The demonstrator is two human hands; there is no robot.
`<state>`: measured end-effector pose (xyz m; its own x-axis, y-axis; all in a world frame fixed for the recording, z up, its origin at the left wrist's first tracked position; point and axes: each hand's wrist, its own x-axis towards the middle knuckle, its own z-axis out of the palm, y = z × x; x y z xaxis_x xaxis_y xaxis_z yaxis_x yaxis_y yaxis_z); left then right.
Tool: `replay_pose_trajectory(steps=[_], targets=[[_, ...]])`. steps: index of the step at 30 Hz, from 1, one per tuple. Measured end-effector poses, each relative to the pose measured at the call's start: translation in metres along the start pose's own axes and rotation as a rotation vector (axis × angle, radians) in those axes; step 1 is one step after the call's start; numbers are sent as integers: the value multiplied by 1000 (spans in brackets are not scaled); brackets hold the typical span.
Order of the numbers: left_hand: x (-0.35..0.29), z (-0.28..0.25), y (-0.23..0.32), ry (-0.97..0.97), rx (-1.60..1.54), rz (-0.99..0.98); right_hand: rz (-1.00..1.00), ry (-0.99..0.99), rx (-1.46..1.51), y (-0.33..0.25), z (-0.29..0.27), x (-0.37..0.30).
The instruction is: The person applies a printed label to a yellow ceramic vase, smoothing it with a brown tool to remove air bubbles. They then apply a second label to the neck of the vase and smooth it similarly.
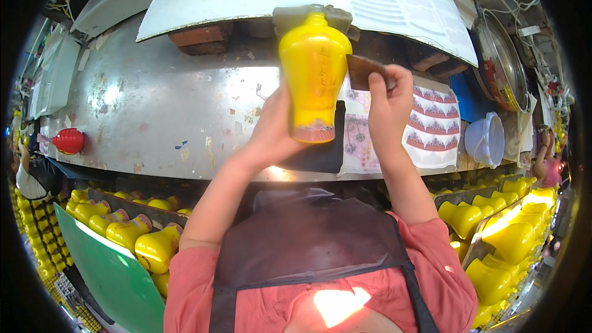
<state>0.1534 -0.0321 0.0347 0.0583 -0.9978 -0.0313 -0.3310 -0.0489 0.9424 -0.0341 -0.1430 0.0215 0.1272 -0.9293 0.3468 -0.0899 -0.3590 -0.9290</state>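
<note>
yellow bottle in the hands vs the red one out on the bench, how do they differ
The yellow bottle is held off the metal bench by the left hand; the red bottle lies on its side at the bench's left end, untouched. The yellow one looks far bigger, being nearer. Both are glossy.

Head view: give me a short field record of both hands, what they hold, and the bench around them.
left hand: grips yellow bottle, neck pointing away
right hand: pinches small brown sheet against the bottle's side
bench: grey metal, patchy
on bench: red object far left, translucent tub right
below bench: rows of yellow bottles on both sides
</note>
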Motion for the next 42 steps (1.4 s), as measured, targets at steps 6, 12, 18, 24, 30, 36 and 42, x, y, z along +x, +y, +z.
replay_pose_trajectory(steps=[6, 12, 18, 24, 30, 36, 42], targets=[[-11, 18, 9, 381, 216, 316, -651, -288, -370, -36, -1, -51], [-20, 17, 3, 163, 99, 14, -505, -124, -471, -43, 3, -30], [-24, 22, -13, 211, -36, 64, -736, -374, -426, -52, -2, -40], [-41, 22, -21, 515, 427, 237, 22, -142, 55, -41, -24, -9], [-22, 30, -23, 441, 375, 228, 318, -357, 34, -53, -26, -10], [-30, 24, -20, 531, 554, 275, 152, -483, -180, -38, -20, -8], [-21, 32, -21, 457, 275, 217, 117, -297, -598, -7, -116, -4]])
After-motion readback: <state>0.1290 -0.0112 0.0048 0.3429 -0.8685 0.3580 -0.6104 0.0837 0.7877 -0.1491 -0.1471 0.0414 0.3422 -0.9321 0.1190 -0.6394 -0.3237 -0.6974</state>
